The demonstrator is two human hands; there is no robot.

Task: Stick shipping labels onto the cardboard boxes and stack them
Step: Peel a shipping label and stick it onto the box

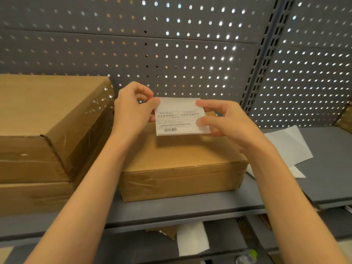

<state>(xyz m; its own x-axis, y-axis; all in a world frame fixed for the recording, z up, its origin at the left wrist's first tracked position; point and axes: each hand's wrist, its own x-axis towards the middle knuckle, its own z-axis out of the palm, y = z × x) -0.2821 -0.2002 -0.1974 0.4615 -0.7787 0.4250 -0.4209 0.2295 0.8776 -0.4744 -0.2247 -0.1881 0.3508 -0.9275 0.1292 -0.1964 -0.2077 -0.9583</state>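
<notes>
A white shipping label (pixel 179 119) with printed text and a barcode hangs in the air between both hands, above a flat cardboard box (pixel 181 162) on the grey shelf (pixel 190 208). My left hand (pixel 133 109) pinches the label's upper left corner. My right hand (pixel 224 121) grips its right edge between thumb and fingers. The label does not touch the box. To the left stands a stack of two taped cardboard boxes (pixel 47 130), taller than the flat box.
White backing sheets (pixel 287 147) lie on the shelf right of the flat box. A grey pegboard wall (pixel 171 44) closes the back. On the lower shelf lie a white sheet (pixel 192 239) and a plastic bottle (pixel 247 257).
</notes>
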